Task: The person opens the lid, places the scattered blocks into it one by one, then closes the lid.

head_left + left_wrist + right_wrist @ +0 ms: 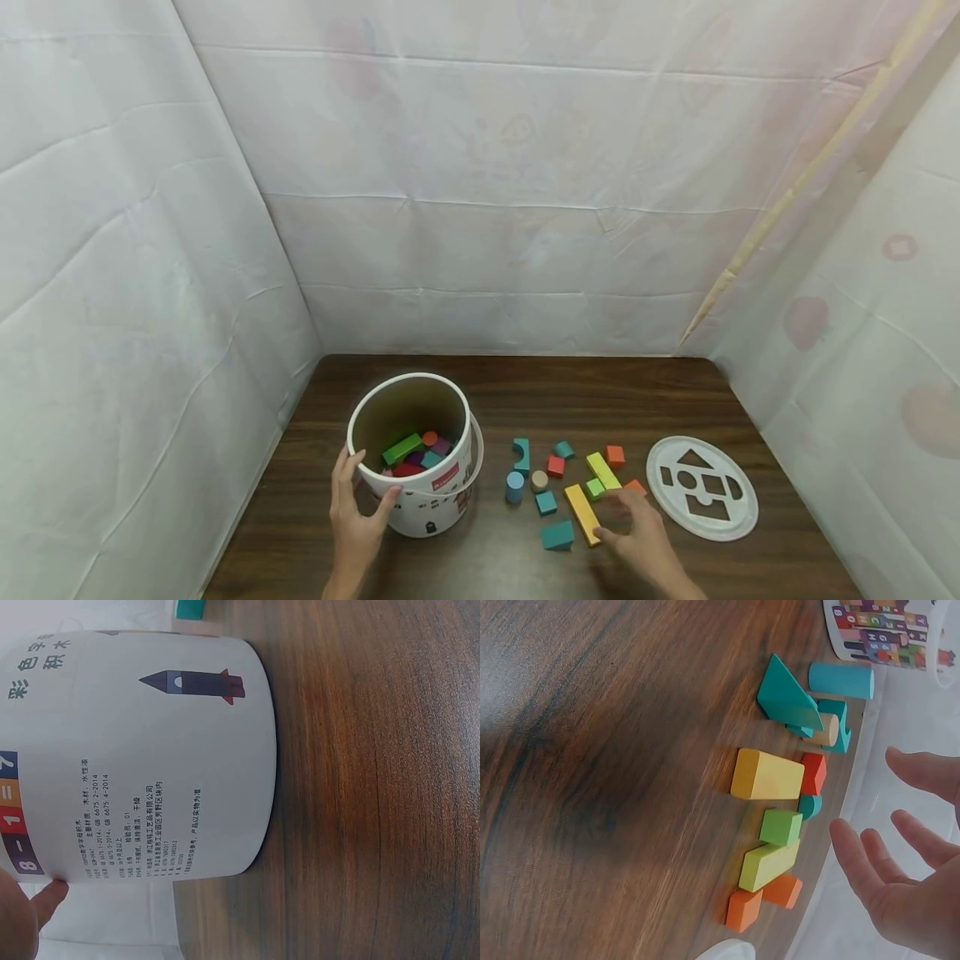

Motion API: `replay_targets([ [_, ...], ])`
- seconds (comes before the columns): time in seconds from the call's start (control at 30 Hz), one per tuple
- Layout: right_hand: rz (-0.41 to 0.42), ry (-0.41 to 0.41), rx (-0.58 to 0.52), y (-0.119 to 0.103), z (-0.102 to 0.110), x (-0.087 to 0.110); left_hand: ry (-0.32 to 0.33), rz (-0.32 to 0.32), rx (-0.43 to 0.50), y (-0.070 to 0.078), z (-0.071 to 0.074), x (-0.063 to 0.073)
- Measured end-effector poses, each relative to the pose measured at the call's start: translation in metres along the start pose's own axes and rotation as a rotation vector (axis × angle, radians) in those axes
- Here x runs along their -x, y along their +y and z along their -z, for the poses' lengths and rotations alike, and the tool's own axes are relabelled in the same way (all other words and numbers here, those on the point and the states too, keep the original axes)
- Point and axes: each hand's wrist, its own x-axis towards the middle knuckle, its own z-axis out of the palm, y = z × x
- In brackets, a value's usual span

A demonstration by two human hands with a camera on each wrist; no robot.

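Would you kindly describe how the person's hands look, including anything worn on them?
The left hand and the right hand are both ungloved, with ordinary human fingers. I see no rings, sleeves, cables or markings on either.

Bare hands, bare wrists, slim build.

Your left hand (356, 525) has slender fingers (342, 483) and a tapering thumb (384, 507), and it narrows to a bare wrist (346, 573) at the lower edge of the head view. Your right hand (637, 537) is of similar build, and its wrist (670, 577) is bare too. The right wrist view brings you closest: rounded fingertips (839, 828), long fingers and a broad palm that the frame's edge cuts off. In the left wrist view you show only one rounded fingertip (54, 892) and a soft, blurred curve of the hand.
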Motion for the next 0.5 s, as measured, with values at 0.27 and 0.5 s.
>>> replay_targets([
  [0.27, 0.016, -0.091, 0.008, -0.005, -0.008, -0.003, 0.010, -0.005, -0.012, 0.000, 0.000, 0.000],
  [0.5, 0.097, -0.232, 0.020, -0.007, -0.017, -0.005, 0.009, -0.007, -0.002, -0.002, -0.001, 0.000],
])
